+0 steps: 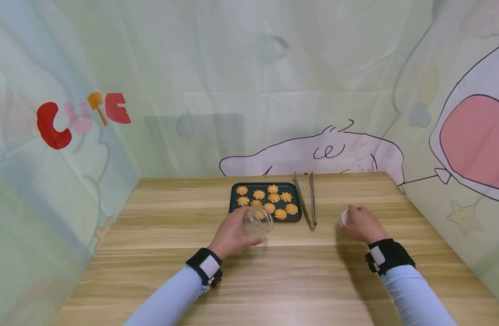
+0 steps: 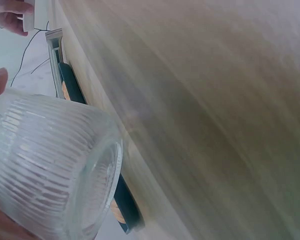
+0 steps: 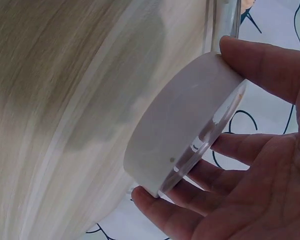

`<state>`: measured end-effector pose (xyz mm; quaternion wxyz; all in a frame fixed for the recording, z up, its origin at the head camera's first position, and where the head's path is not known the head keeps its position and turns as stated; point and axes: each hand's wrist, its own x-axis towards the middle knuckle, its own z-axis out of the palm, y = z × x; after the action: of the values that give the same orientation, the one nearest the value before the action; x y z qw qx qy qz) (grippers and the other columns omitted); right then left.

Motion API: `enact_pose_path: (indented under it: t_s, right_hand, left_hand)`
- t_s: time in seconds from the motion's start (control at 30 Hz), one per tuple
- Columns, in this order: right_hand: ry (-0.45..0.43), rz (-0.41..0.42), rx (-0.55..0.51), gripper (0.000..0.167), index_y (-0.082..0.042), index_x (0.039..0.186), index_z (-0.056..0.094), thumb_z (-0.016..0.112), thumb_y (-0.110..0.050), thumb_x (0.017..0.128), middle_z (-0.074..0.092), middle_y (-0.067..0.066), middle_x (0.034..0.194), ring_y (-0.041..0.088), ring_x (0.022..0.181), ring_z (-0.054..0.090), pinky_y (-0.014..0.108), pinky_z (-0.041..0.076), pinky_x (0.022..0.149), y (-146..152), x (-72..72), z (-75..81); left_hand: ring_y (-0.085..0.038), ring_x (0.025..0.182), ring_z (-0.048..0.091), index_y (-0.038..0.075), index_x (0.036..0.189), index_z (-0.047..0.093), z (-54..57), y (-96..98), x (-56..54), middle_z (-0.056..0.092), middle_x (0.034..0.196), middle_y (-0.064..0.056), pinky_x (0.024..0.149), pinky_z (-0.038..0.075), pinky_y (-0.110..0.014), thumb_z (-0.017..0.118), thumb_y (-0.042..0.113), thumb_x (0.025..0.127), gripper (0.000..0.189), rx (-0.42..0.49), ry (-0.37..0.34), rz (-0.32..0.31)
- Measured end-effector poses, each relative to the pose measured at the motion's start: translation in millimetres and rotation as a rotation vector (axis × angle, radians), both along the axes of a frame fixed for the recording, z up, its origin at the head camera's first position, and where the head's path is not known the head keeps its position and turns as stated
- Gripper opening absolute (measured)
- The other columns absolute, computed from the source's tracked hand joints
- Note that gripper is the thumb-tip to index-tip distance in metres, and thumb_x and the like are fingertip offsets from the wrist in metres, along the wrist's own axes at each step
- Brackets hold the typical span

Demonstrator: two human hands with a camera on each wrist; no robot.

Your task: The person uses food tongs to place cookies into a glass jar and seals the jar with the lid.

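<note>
My left hand (image 1: 230, 232) grips a clear glass jar (image 2: 55, 155) with ribbed sides, thumb on one side and fingers on the other. It is tilted above the table, just in front of the tray. Over on the right, my right hand (image 1: 364, 225) holds a round white lid (image 3: 175, 125) by its edge between thumb and fingertips. A clear ring shows on one face of this lid, toward the palm. In the head view most of the lid is hidden behind the hand.
A dark baking tray (image 1: 299, 215) with several swirled, star-shaped cookies (image 1: 280, 214) lies beyond the left hand. Metal tongs (image 1: 313, 213) lie beside it, their closed end toward me. The wooden table (image 1: 273, 280) meets printed cloth (image 1: 184, 136) at the back and sides.
</note>
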<state>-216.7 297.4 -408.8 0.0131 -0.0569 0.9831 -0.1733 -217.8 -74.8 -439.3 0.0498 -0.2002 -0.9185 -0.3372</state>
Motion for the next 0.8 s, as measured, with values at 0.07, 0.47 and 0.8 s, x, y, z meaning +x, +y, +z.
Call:
enact_pose_path:
  t_s: [0.07, 0.47, 0.8]
  right_hand:
    - [-0.002, -0.001, 0.008, 0.076, 0.026, 0.134, 0.035, 0.07, -0.019, 0.084, 0.041, 0.052, 0.121, 0.059, 0.104, 0.05, 0.064, 0.047, 0.085, 1.2, 0.4, 0.0]
    - [-0.016, -0.007, 0.047, 0.072, 0.025, 0.129, 0.04, 0.067, -0.019, 0.08, 0.046, 0.05, 0.117, 0.059, 0.105, 0.049, 0.062, 0.045, 0.086, 12.3, -1.6, -10.8]
    - [-0.082, -0.017, 0.065, 0.066, 0.025, 0.122, 0.045, 0.069, -0.018, 0.078, 0.052, 0.043, 0.105, 0.054, 0.096, 0.054, 0.061, 0.046, 0.082, 20.2, -1.2, -21.5]
  left_hand:
    - [-0.03, 0.121, 0.054, 0.006, 0.141, 0.046, 0.4, -1.1, -0.2, 0.055, 0.134, -0.013, 0.102, 0.044, -0.047, 0.091, 0.039, 0.069, 0.091, 0.03, -0.016, 0.013]
    - [-0.034, 0.126, 0.051, 0.005, 0.145, 0.042, 8.4, -16.9, -8.6, 0.053, 0.139, -0.015, 0.103, 0.042, -0.052, 0.091, 0.037, 0.069, 0.096, 0.225, -0.092, 0.165]
    - [-0.035, 0.123, 0.052, 0.003, 0.145, 0.038, 7.4, -32.8, -12.4, 0.052, 0.138, -0.019, 0.1, 0.044, -0.053, 0.089, 0.039, 0.071, 0.097, 0.306, -0.116, 0.262]
